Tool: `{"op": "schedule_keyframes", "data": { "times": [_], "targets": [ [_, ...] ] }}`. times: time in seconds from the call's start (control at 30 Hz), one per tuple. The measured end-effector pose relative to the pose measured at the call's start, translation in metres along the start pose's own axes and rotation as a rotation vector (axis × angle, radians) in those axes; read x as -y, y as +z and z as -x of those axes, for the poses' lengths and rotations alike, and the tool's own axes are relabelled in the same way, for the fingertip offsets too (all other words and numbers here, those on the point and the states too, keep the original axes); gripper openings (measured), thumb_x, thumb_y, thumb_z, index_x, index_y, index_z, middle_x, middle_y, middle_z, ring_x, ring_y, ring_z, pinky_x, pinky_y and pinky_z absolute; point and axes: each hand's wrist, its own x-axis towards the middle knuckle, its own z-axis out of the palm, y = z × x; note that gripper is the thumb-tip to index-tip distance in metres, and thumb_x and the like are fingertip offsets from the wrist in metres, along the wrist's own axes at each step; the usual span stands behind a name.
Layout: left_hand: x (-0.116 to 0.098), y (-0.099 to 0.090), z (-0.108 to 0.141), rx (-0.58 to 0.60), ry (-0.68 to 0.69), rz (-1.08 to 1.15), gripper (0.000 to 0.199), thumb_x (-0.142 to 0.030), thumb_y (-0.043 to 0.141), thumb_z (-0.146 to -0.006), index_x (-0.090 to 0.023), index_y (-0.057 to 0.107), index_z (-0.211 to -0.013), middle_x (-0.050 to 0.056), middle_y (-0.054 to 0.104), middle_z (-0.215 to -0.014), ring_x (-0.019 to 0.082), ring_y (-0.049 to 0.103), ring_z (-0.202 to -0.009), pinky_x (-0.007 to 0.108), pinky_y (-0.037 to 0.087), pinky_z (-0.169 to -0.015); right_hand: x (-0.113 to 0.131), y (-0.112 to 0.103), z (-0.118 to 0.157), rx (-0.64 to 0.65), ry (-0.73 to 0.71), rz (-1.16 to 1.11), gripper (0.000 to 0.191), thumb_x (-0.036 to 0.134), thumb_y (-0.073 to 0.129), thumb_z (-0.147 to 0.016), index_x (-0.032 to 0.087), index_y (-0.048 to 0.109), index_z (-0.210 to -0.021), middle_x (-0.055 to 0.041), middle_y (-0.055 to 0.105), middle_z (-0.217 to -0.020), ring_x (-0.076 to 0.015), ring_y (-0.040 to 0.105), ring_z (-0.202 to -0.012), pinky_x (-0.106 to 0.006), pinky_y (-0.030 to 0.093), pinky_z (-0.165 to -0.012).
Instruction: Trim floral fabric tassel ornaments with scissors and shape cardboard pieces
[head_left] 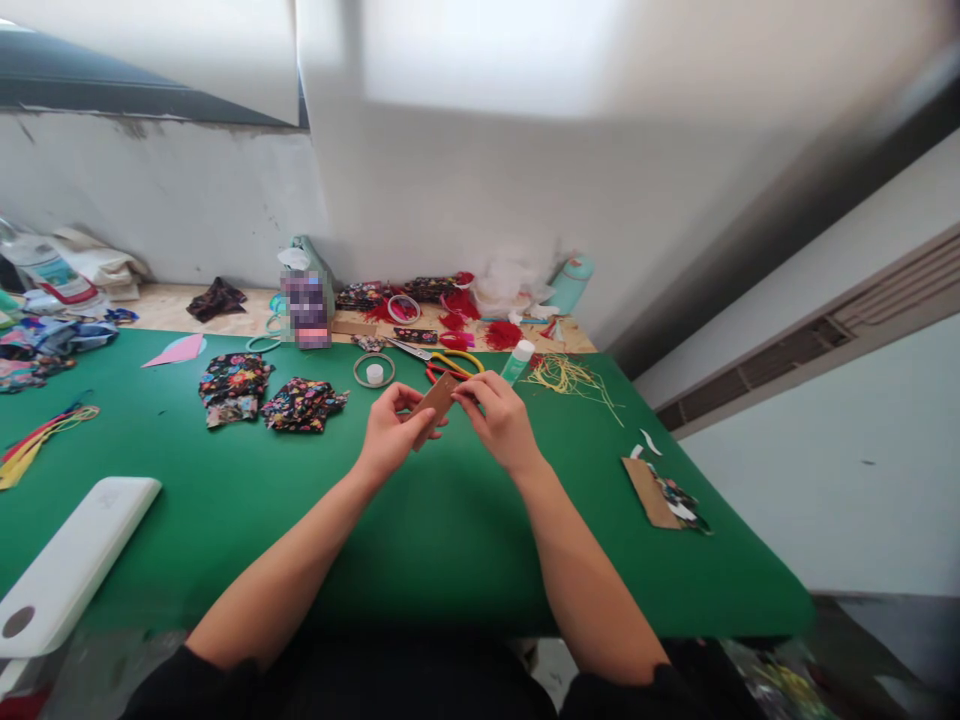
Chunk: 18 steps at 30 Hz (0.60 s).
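A small brown cardboard piece (433,408) is held tilted above the green table, in the middle of the view. My left hand (395,428) grips it between thumb and fingers from the left side. At its upper right end, the fingertips of my right hand (495,418) are pinched together; whether they hold anything small there cannot be made out. Just behind my hands lie scissors (469,360) with red and yellow handles. A green glue stick (517,362) with a white cap stands behind my right hand.
Floral fabric stacks (234,388) lie left of my hands, with a white device (79,565) at the near left. Yellow cords (566,375) and a cardboard piece with scraps (652,492) are on the right. A turquoise bottle (571,284) stands by the wall.
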Motion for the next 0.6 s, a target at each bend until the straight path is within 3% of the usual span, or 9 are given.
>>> {"op": "schedule_keyframes", "data": {
  "times": [0.3,0.43,0.6],
  "targets": [
    [-0.001,0.001,-0.001,-0.037,0.010,-0.094,0.037,-0.034,0.073,-0.060,-0.016,0.044,-0.075,0.002,0.062,-0.075,0.020,0.068,-0.057,0.023,0.052,-0.041,-0.009,0.011,0.003,0.031,-0.172,0.275,0.018,0.017,0.040,-0.093,0.016,0.054,-0.082,-0.0097,0.056,-0.079,-0.0211,0.051,-0.076,-0.033,0.048,-0.070],
    [0.000,-0.003,-0.003,-0.059,0.077,-0.234,0.027,-0.029,0.067,-0.065,-0.016,0.045,-0.075,0.000,0.059,-0.069,0.015,0.064,-0.050,0.014,0.037,-0.032,-0.010,0.019,0.005,0.030,-0.171,0.327,0.021,0.018,0.036,-0.095,0.016,0.052,-0.081,-0.0101,0.054,-0.077,-0.0216,0.048,-0.075,-0.033,0.047,-0.070],
    [0.000,-0.006,-0.006,-0.057,0.103,-0.280,0.023,-0.027,0.064,-0.067,-0.016,0.045,-0.075,0.000,0.058,-0.074,0.013,0.064,-0.051,0.015,0.037,-0.034,-0.007,0.022,0.006,0.008,-0.116,0.319,0.021,0.019,0.034,-0.095,0.017,0.051,-0.083,-0.0092,0.052,-0.078,-0.0221,0.047,-0.078,-0.034,0.046,-0.073]
  ]
}}
